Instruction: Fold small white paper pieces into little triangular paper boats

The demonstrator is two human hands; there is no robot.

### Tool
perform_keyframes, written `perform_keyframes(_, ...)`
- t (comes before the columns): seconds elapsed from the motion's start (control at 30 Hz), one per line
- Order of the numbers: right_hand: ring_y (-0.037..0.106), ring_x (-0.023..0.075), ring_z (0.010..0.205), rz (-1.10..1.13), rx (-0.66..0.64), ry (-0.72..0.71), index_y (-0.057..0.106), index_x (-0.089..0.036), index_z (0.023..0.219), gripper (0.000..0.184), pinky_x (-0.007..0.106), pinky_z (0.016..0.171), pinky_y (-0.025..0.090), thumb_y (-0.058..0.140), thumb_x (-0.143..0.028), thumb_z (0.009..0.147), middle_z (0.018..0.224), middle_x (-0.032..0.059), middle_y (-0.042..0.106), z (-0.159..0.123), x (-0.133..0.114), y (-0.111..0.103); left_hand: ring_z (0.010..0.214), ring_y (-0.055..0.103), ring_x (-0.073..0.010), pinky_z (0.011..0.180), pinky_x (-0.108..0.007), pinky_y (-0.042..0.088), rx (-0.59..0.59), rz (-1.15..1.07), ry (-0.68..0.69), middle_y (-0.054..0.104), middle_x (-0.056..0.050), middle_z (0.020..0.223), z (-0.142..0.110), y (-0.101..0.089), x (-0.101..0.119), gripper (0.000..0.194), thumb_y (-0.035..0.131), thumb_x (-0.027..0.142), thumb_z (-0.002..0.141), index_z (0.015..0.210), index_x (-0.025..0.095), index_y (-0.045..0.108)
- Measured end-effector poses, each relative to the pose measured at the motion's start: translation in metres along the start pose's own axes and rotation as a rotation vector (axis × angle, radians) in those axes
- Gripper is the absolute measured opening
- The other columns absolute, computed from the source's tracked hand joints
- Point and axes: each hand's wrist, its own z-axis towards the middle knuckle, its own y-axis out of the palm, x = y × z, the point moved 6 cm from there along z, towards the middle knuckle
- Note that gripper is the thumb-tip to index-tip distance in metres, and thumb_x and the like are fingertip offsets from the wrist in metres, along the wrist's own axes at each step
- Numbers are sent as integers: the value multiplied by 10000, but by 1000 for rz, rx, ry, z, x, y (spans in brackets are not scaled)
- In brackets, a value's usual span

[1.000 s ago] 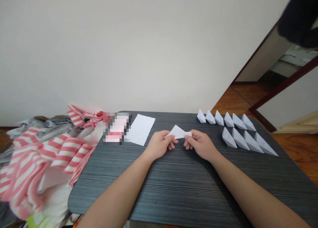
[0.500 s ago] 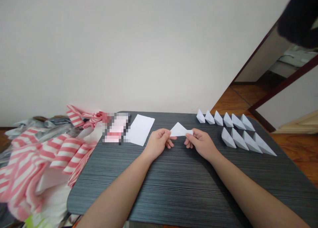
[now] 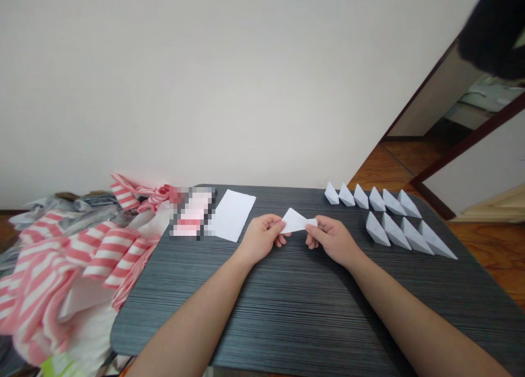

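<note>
White folded paper triangle point(image 3: 296, 220) pinched between both hands, just above the far-middle part of the table, tip pointing away and a narrow tab sticking out right. Left hand point(image 3: 260, 237) half curled, thumb and fingertips nipping the triangle's left end. Right hand point(image 3: 332, 239) pretty much the same, thumb and fingers closed on the right tab. Neither hand flat open, neither a tight fist, just a light pinch on each side, with the paper bridging the small gap between them.

Dark grey wood-grain tabletop point(image 3: 262, 322) under everything. Off to the right, near the far edge, ten boat-shaped paper folds, all neatly lined up: six in the far row point(image 3: 361, 196), four longer ones in the near row point(image 3: 410, 232), none touching the hands. Just left of the hands, a flat white paper sheet point(image 3: 230, 215), lying at a slight angle. Right beside that, a pinkish pixelated patch point(image 3: 192, 213), too blurred to make out. Further left, a messy heap of pink-and-white striped cloth point(image 3: 61, 267) spilling over the table's left edge. Off-white wall point(image 3: 205, 81) beyond the table, wood floor point(image 3: 484, 256) down on the right.
</note>
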Motion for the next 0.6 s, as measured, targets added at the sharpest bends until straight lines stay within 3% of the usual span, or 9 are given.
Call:
perform_keyframes(0.27, 564, 117, 493, -10, 31, 2, 543, -170, 698, 314, 243, 480, 442, 519, -451, 834, 610, 27, 634, 1, 4, -1, 497, 553, -85, 482, -202, 438, 11, 19, -9, 652, -53, 690, 0, 0, -2, 282, 511, 392, 823, 831, 116, 566)
perform_keyframes(0.47, 551, 126, 492, -58, -14, -14, 525, -182, 673, 315, 253, 508, 445, 512, -450, 839, 555, 11, 615, 0, 1, 0, 493, 542, -86, 484, -203, 438, 3, -1, 37, 586, 6, 646, -2, 3, 3, 325, 551, 370, 800, 1029, 141, 531)
perform_keyframes(0.6, 539, 124, 500, -97, -35, -28, 531, -185, 678, 297, 252, 528, 439, 503, -423, 851, 564, 9, 622, 0, 0, 2, 506, 526, -79, 490, -196, 438, -7, 5, 75, 526, 42, 644, -5, 5, 9, 463, 565, 325, 791, 1217, 188, 447)
